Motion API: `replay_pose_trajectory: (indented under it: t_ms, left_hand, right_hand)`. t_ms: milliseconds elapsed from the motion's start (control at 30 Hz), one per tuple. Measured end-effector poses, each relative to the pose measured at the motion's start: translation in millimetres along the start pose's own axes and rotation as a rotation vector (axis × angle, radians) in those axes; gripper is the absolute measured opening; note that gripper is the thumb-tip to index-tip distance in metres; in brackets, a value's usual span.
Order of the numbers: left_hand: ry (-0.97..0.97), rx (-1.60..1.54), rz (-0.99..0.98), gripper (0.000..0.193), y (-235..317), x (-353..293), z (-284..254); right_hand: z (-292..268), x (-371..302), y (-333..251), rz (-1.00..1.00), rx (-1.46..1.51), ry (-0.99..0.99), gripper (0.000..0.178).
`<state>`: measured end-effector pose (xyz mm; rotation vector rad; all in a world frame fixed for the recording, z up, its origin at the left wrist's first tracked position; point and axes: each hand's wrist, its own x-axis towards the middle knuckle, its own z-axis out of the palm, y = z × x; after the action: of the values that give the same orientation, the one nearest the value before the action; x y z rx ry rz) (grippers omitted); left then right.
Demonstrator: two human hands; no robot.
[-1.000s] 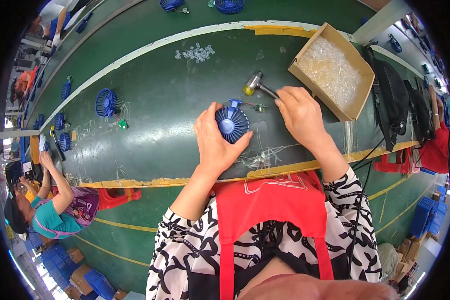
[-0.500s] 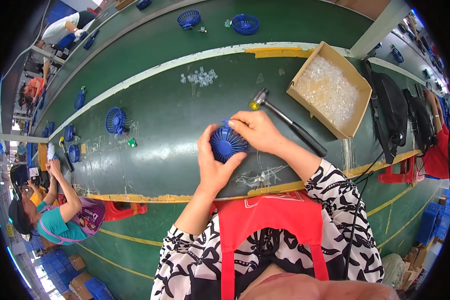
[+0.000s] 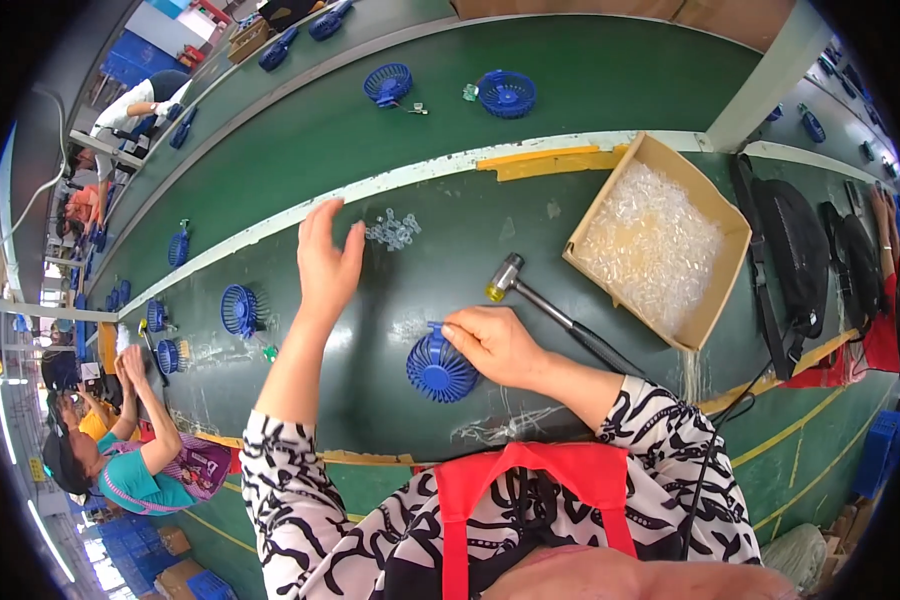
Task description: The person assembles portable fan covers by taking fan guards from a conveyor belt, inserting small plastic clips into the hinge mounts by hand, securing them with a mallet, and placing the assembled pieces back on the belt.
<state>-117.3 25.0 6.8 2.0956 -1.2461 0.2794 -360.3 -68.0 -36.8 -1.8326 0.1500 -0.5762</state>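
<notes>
A round blue fan grille (image 3: 438,368) lies on the green workbench (image 3: 370,400) just in front of me. My right hand (image 3: 495,345) rests on its upper right edge, fingers pinching the grille's rim. My left hand (image 3: 327,262) is raised above the bench with fingers apart and holds nothing; it is close to a small heap of clear plastic bits (image 3: 393,231). A hammer (image 3: 550,310) with a metal head and black handle lies on the bench just right of my right hand.
An open cardboard box (image 3: 660,240) of clear plastic pieces stands at the right. More blue grilles (image 3: 238,309) lie left, and others (image 3: 506,93) sit on the far conveyor belt. Black bags (image 3: 800,250) hang at the right. Another person (image 3: 140,460) works at the lower left.
My left hand has let go of the blue grille and lifted up and away toward the clear bits. The grille now lies on the bench under my right hand.
</notes>
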Motion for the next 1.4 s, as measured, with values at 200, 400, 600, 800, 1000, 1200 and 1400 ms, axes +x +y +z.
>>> replay_pose_trajectory:
  t_ms: [200,400,600,800,1000,1200,1400]
  left_hand:
    - [-0.034,0.122,0.233,0.041,-24,96,56]
    - [-0.046,0.231,0.199,0.045,-31,163,121]
    - [-0.112,0.266,0.089,0.037,-39,193,159]
    - [-0.122,0.392,0.044,0.025,-23,171,142]
    - [0.037,0.553,-0.113,0.026,-42,98,23]
    - [-0.061,0.715,-0.300,0.038,-58,-14,-40]
    - [0.129,-0.010,-0.240,0.009,-14,-29,-7]
  right_hand:
    - [1,2,1,-0.025,0.040,-0.010,0.014]
    - [-1,1,2,-0.015,0.014,-0.025,0.013]
    - [-1,3,-5,-0.033,0.002,-0.041,0.013]
    - [-4,4,-4,-0.018,-0.001,-0.067,0.013]
    - [-1,4,-4,-0.008,0.037,-0.047,0.013]
    - [-7,5,-7,0.039,0.014,-0.061,0.015]
    - [-6,5,-6,0.043,0.023,-0.074,0.013]
